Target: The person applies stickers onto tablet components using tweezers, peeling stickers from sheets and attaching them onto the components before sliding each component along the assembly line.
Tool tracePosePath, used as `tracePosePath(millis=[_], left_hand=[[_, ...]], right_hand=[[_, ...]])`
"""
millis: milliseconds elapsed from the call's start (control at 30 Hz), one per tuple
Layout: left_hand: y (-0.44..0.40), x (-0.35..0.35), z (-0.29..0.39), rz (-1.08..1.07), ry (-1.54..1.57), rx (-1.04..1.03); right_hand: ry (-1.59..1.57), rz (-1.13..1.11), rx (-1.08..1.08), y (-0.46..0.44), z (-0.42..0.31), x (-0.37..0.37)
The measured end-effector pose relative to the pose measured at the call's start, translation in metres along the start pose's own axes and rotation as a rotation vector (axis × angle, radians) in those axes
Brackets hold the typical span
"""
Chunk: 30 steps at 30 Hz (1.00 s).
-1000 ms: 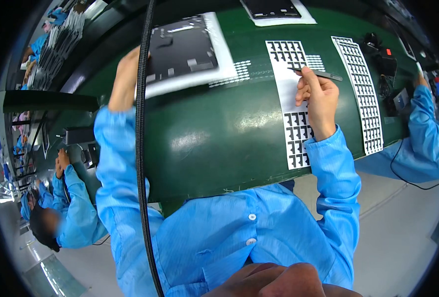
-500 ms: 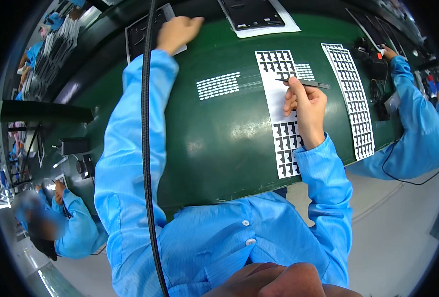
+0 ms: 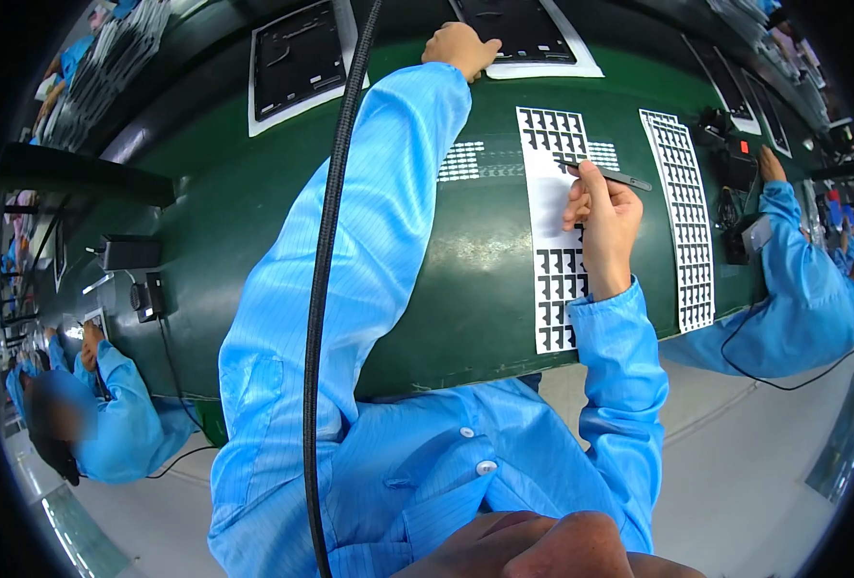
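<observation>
My left hand [image 3: 460,50] reaches to the far side of the table, at the left edge of a black panel [image 3: 518,31] on a white sheet. Its thumb is spread, but its other fingers are bent and partly hidden, so I cannot tell whether they grip the panel. My right hand [image 3: 608,217] is closed on grey tweezers [image 3: 627,180], whose tip lies over a white label sheet [image 3: 554,207] with rows of black stickers. Small white labels [image 3: 461,162] lie beside that sheet, partly behind my left sleeve.
Another black panel [image 3: 297,56] rests on a white sheet at the far left. A second sticker sheet [image 3: 682,226] lies to the right, near black devices [image 3: 740,173]. Co-workers in blue sit on both sides. A black cable [image 3: 326,250] hangs across the view.
My left hand has moved from the left panel, now lying at the far left, rightward to the other panel. My right hand still holds the tweezers over the label sheet.
</observation>
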<state>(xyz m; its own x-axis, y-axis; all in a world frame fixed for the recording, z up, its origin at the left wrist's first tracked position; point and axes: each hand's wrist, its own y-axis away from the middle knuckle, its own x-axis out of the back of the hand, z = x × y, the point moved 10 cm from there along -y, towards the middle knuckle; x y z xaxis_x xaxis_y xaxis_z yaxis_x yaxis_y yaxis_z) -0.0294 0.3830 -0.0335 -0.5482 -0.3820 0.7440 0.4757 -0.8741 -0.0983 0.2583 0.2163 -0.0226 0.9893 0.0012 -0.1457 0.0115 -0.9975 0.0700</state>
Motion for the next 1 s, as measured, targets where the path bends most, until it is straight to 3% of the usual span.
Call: tracePosePath(millis=[167,267,300,400,467,500,533,633,733,833,867,1000], left_hand=[[-0.036,-0.034,-0.008,-0.296,0.133,0.053],[-0.018,-0.027,-0.007,-0.213,0.637,0.269],[-0.008,-0.022,0.008,-0.279,0.989,0.15],[0.011,-0.017,0.021,-0.568,1.317,0.172],[0.025,0.0,0.005,-0.479,1.44,0.211],[0.035,0.003,-0.006,-0.535,1.469,0.241],[0.048,0.007,-0.021,-0.535,1.379,0.121],[0.151,0.076,-0.057,-0.717,1.055,0.126],[0.263,0.116,-0.081,-0.914,0.929,0.237],[0.351,0.133,-0.1,-1.014,0.999,0.42],[0.372,0.132,-0.106,-1.07,0.981,0.357],[0.415,0.134,-0.118,-1.054,0.981,0.418]], right_hand=[[-0.001,0.017,-0.001,-0.003,-0.001,0.002],[-0.001,0.032,0.005,-0.004,-0.001,0.003],[-0.003,0.029,0.012,-0.005,-0.002,0.004],[-0.038,0.05,0.03,-0.006,-0.005,0.01],[-0.074,0.091,0.04,-0.007,-0.008,0.022],[-0.122,0.112,0.059,-0.007,-0.015,0.029],[-0.179,0.124,0.082,-0.008,-0.018,0.038],[-0.239,0.161,0.127,-0.01,-0.028,0.055],[-0.242,0.128,0.108,-0.012,-0.026,0.053],[-0.232,0.076,0.073,-0.013,-0.021,0.044],[-0.224,0.079,0.069,-0.012,-0.02,0.043],[-0.194,0.068,0.059,-0.01,-0.02,0.036]])
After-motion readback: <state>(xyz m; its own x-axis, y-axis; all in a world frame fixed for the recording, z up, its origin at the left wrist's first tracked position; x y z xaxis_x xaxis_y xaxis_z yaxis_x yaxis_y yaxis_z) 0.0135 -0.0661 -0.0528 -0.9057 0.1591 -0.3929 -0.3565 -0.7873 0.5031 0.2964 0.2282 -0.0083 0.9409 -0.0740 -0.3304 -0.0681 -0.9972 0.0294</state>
